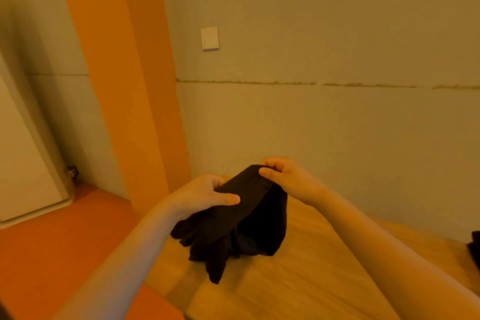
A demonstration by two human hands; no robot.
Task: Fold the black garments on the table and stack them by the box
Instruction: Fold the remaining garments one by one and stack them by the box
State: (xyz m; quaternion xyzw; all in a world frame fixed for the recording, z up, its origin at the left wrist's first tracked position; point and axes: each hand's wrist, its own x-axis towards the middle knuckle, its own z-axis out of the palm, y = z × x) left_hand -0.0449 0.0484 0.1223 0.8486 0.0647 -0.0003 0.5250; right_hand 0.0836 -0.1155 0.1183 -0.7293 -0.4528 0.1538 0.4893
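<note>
Hanging between both hands above the pale wooden table (324,275), the bunched black fabric garment (241,218) has its held band running from lower left up to upper right. The left hand (205,196) grips the lower end, thumb laid across the cloth; the right hand (284,176) pinches the higher, farther end. Loose folds droop toward the tabletop, so spreading it flat looks like the next need. More dark cloth (474,247) lies at the right edge; no box shows.
</note>
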